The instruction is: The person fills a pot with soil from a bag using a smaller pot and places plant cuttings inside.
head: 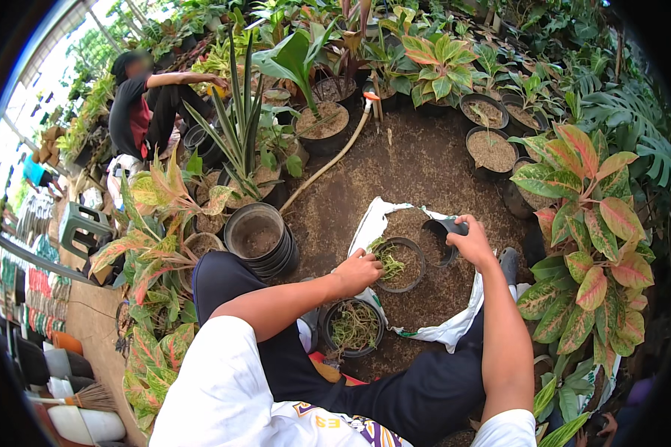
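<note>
My left hand [359, 274] is at the left rim of a black plastic pot [423, 272], its fingertips pinching a bunch of green plant cuttings [391, 265]. The cuttings lean inside that pot over brown, grainy potting mix. In my right hand [472, 243] is a small black pot [437, 239], tipped on its side over the mix, with its mouth towards the lower left. Both pots are inside an opened white sack [453, 333] filled with the mix [419, 310]. Closer to me, a second black pot [353, 329] holds a tangle of thin green cuttings.
A stack of black pots [257, 234] stands beside my left knee. A hose [335, 158] with an orange-red fitting crosses the ground. Colourful-leaved potted aglaonemas [587, 223] crowd the right. Another person [140, 106] sits among plants at upper left. A green plastic stool [81, 226] is farther left.
</note>
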A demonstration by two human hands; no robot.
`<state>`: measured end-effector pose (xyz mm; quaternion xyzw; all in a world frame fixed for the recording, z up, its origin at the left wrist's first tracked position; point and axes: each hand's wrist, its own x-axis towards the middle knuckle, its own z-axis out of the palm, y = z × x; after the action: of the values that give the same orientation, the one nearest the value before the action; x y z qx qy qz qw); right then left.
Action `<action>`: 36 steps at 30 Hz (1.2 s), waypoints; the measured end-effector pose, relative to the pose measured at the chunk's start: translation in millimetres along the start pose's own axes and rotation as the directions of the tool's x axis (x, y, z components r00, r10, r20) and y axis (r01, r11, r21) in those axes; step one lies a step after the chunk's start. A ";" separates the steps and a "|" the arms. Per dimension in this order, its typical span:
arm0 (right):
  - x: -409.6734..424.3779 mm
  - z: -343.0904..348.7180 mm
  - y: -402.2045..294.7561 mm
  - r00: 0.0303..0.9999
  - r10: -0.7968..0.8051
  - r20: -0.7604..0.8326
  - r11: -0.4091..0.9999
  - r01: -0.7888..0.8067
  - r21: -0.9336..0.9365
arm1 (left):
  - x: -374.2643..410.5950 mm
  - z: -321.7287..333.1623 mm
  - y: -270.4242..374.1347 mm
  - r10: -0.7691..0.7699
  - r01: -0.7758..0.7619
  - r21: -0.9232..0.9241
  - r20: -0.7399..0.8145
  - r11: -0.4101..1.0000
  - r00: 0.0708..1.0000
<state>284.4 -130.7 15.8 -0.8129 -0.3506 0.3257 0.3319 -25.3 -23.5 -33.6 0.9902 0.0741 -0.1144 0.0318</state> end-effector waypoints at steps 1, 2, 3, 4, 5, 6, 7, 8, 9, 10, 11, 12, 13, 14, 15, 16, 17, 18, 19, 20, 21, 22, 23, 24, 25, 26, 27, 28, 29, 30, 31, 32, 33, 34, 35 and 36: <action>0.0 -0.2 -0.1 1.000 0.003 -0.008 1.000 -0.002 0.012 | -0.3 -1.6 0.7 -0.003 0.003 0.000 -0.004 1.000 1.000; 0.2 -0.3 -0.3 1.000 0.008 -0.003 1.000 -0.008 0.027 | -0.4 -3.2 1.2 -0.004 0.004 -0.007 0.003 1.000 1.000; 0.6 -0.4 -0.5 1.000 0.012 0.003 0.999 -0.012 0.042 | -0.5 -5.1 1.4 -0.006 0.006 -0.013 0.010 1.000 1.000; 0.9 -0.4 -0.9 1.000 0.016 0.008 0.998 -0.017 0.057 | -0.9 -6.0 1.3 -0.008 0.008 -0.020 0.016 1.000 1.000; 4.4 0.8 3.0 1.000 0.010 0.029 0.996 -0.013 0.084 | -1.2 -4.1 0.5 -0.007 0.007 -0.026 0.008 1.000 1.000; 10.8 1.9 10.6 0.999 0.003 0.045 0.994 -0.008 0.112 | -0.2 -1.3 -0.8 -0.004 0.004 -0.030 -0.004 1.000 1.000; 15.2 3.1 15.9 0.998 -0.004 0.062 0.990 -0.005 0.139 | 0.6 -0.5 -1.0 -0.001 0.000 -0.035 -0.014 0.999 1.000; 19.1 4.5 21.3 0.998 -0.013 0.065 0.989 0.003 0.145 | 1.2 0.3 -0.8 0.004 -0.006 -0.036 -0.043 0.999 0.999; 19.8 6.9 21.6 0.997 -0.022 0.073 0.988 0.011 0.152 | 0.0 0.6 -0.3 0.006 -0.008 -0.038 -0.069 0.999 0.998; 20.3 7.9 22.2 0.996 -0.031 0.079 0.987 0.018 0.158 | -0.4 0.6 0.0 0.008 -0.012 -0.040 -0.095 0.999 0.995; 20.0 7.7 23.3 0.996 -0.046 0.073 0.994 0.038 0.107 | 0.0 0.4 0.2 0.005 -0.009 -0.044 -0.086 0.999 0.996; 14.6 8.2 16.7 0.996 -0.061 0.071 0.997 0.057 0.057 | -1.2 -1.9 0.9 -0.001 -0.002 -0.050 -0.074 0.999 0.997; 10.4 8.9 11.1 0.995 -0.077 0.069 0.997 0.076 0.006 | -1.9 -3.0 1.3 -0.007 0.004 -0.055 -0.062 0.998 0.998; 9.2 10.2 9.2 0.994 -0.079 0.073 0.997 0.079 -0.003 | -2.2 -2.0 1.2 -0.011 0.008 -0.058 -0.052 0.998 0.999; 7.6 10.0 6.3 0.994 -0.081 0.073 0.997 0.082 -0.012 | -1.6 -2.7 0.4 -0.011 0.009 -0.058 -0.043 0.998 0.999; 6.1 9.7 3.6 0.994 -0.084 0.072 0.996 0.086 -0.020 | -0.8 -3.2 -0.3 -0.012 0.010 -0.058 -0.034 0.998 0.999; 4.3 8.0 1.4 0.994 -0.080 0.080 0.996 0.082 -0.019 | -0.1 -3.4 -0.1 -0.011 0.008 -0.067 -0.051 0.998 0.999; 0.7 6.3 -5.4 0.993 -0.079 0.089 0.997 0.080 -0.014 | -0.9 -3.7 -0.7 -0.012 0.008 -0.072 -0.065 0.997 0.998; -0.7 6.0 -9.4 0.992 -0.077 0.098 0.997 0.078 -0.008 | -1.5 -4.1 -0.8 -0.013 0.007 -0.077 -0.078 0.997 0.997; 0.5 7.4 -9.7 0.992 -0.078 0.099 0.997 0.080 -0.018 | -1.6 -2.6 -0.5 -0.012 0.005 -0.076 -0.089 0.997 0.996; 0.5 8.9 -8.6 0.992 -0.076 0.098 0.996 0.079 -0.027 | -1.6 -0.7 0.6 -0.008 0.000 -0.073 -0.100 0.997 0.995; 0.6 10.4 -7.5 0.993 -0.075 0.097 0.996 0.078 -0.036 | -1.8 1.1 0.6 -0.003 -0.005 -0.071 -0.110 0.997 0.994; 1.8 11.6 -7.0 0.989 -0.099 0.109 0.994 0.103 -0.032 | -2.2 2.6 -0.9 -0.003 -0.004 -0.062 -0.109 0.998 0.994; 3.2 11.2 -7.8 0.985 -0.122 0.123 0.991 0.127 -0.032 | -1.7 3.5 -0.9 -0.004 -0.002 -0.056 -0.111 0.998 0.994; 3.9 11.0 -8.3 0.980 -0.146 0.138 0.988 0.152 -0.032 | -1.3 4.1 -0.7 -0.005 0.000 -0.050 -0.114 0.999 0.993; 2.9 11.1 -8.1 0.980 -0.144 0.134 0.988 0.151 -0.044 | -1.1 5.5 0.0 -0.004 -0.003 -0.058 -0.110 0.998 0.994; 0.7 10.9 -10.7 0.981 -0.144 0.132 0.987 0.152 -0.055 | -1.2 6.4 0.3 -0.004 -0.003 -0.063 -0.107 0.998 0.994; -0.5 11.2 -12.8 0.981 -0.145 0.129 0.986 0.154 -0.066 | -1.3 7.2 -0.1 -0.005 -0.003 -0.069 -0.104 0.998 0.995; 0.1 11.8 -13.5 0.979 -0.149 0.137 0.986 0.158 -0.058 | -1.5 7.7 -1.1 -0.004 -0.003 -0.064 -0.099 0.998 0.995; 0.5 11.3 -12.9 0.978 -0.151 0.145 0.986 0.160 -0.053 | -1.2 6.2 -0.5 -0.001 -0.005 -0.062 -0.095 0.998 0.995; 0.7 11.4 -12.4 0.977 -0.152 0.152 0.986 0.161 -0.047 | -1.1 5.0 -0.2 0.002 -0.007 -0.059 -0.092 0.998 0.996; 0.6 12.3 -11.9 0.975 -0.162 0.149 0.984 0.171 -0.052 | -0.9 4.9 -0.4 0.002 -0.006 -0.058 -0.080 0.998 0.997; -0.2 13.4 -11.8 0.974 -0.172 0.146 0.982 0.182 -0.058 | -0.7 4.9 -0.4 0.001 -0.005 -0.057 -0.070 0.998 0.998; -0.7 14.1 -11.6 0.973 -0.182 0.143 0.979 0.192 -0.064 | -0.8 4.9 -0.5 0.000 -0.004 -0.056 -0.059 0.998 0.998; -0.9 14.2 -11.6 0.970 -0.191 0.152 0.978 0.201 -0.055 | -1.0 4.8 -0.8 0.000 -0.003 -0.054 -0.056 0.999 0.998; -1.2 13.7 -11.3 0.967 -0.199 0.161 0.977 0.209 -0.048 | -0.9 4.0 -0.4 0.001 -0.004 -0.052 -0.054 0.999 0.999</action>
<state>269.4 -121.4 17.1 -0.7549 -0.4678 0.3406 0.3087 -27.1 -23.6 -37.3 0.9918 0.0768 -0.0857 0.0559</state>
